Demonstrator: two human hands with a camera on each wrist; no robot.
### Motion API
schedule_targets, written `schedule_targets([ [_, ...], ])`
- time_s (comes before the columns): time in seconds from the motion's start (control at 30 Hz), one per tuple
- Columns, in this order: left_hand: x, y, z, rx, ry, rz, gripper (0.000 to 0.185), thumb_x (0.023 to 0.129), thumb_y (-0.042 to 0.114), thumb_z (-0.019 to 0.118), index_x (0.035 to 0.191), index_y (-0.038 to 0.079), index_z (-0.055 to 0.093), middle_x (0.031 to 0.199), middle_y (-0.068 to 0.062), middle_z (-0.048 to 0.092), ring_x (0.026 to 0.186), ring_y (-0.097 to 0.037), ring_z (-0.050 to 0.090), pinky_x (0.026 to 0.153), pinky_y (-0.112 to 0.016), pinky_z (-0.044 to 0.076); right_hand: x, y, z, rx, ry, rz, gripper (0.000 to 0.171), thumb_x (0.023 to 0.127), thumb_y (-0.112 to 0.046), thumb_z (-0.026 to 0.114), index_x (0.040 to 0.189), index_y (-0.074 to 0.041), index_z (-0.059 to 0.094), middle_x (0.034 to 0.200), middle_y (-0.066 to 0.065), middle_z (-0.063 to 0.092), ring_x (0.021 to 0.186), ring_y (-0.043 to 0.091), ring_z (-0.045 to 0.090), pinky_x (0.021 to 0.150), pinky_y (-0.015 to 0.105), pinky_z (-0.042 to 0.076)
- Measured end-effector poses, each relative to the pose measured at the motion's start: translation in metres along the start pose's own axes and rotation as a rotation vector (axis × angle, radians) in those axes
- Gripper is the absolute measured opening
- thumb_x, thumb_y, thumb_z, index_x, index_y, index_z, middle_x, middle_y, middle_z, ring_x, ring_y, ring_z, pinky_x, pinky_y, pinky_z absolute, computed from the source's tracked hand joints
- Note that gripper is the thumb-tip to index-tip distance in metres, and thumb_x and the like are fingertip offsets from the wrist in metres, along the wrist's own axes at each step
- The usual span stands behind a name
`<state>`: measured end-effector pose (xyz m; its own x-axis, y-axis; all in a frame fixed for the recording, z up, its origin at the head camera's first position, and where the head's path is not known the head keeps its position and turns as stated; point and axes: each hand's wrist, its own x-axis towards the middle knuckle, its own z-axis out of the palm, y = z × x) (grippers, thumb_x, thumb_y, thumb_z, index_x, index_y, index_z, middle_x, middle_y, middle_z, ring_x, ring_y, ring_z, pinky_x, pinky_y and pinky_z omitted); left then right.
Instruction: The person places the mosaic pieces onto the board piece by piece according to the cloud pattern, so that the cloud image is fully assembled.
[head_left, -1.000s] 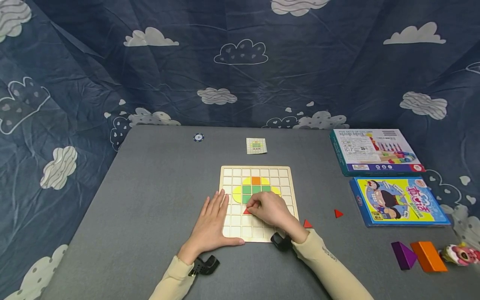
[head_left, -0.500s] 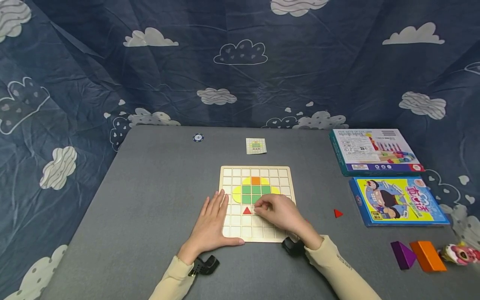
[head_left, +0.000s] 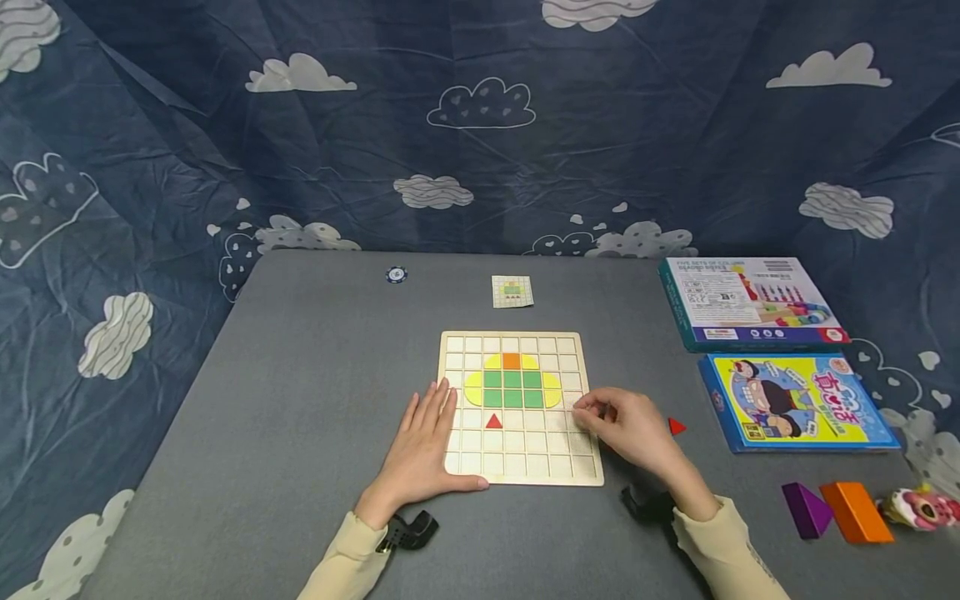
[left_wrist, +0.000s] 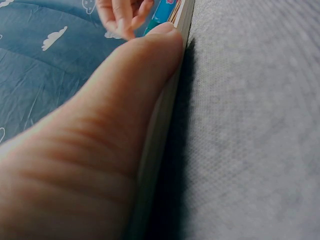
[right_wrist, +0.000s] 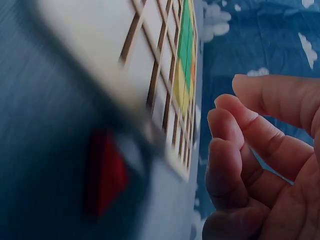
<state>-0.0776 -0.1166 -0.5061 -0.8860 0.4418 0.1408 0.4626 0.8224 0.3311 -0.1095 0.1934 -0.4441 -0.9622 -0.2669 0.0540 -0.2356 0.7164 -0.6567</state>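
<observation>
Head view: the right grip [head_left: 626, 429] hovers over the grid board's [head_left: 520, 467] right edge, fingers loosely curled, holding nothing. The left grip [head_left: 423, 442] lies flat, open, on the board's left edge. One red triangle [head_left: 493, 421] sits in the board; another [head_left: 677, 426] lies on the counter [head_left: 315, 400].

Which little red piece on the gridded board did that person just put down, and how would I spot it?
Find the pale wooden gridded board mid-table. Just below its yellow and green patch sits a small red triangle tile, alone in its cell. The other red triangle lies off the board, right of the right hand.
</observation>
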Motion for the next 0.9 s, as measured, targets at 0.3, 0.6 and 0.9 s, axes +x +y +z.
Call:
schedule_targets([
  [0.3,0.000,-0.001,0.000,0.002,-0.004,-0.008,0.128,0.065,0.081,0.059,0.150,-0.003,0.014,0.156,-0.018,0.007,0.143,-0.029,0.003,0.113,-0.045,0.001,-0.015,0.025,-0.014,-0.015,-0.020,0.059,0.014,0.080,-0.015,0.077,0.090,-0.007,0.071,0.072,-0.004,0.056,0.059,0.012,0.046,0.049,0.024,0.034],
  [0.6,0.000,-0.001,-0.001,-0.002,-0.001,-0.004,0.128,0.065,0.082,0.058,0.150,-0.003,0.014,0.156,-0.018,0.008,0.143,-0.030,0.004,0.113,-0.045,0.001,-0.024,0.036,-0.018,0.007,-0.089,0.082,0.024,0.077,-0.019,0.081,0.095,-0.007,0.071,0.079,-0.003,0.059,0.061,0.010,0.047,0.051,0.024,0.035],
  [0.9,0.000,0.000,0.000,-0.011,0.001,-0.003,0.128,0.065,0.082,0.058,0.150,-0.003,0.015,0.156,-0.018,0.008,0.143,-0.031,0.006,0.113,-0.046,0.003,-0.029,0.041,-0.019,0.013,-0.122,0.067,0.023,0.076,-0.022,0.081,0.094,-0.011,0.072,0.080,-0.003,0.057,0.062,0.009,0.045,0.051,0.024,0.035],
])
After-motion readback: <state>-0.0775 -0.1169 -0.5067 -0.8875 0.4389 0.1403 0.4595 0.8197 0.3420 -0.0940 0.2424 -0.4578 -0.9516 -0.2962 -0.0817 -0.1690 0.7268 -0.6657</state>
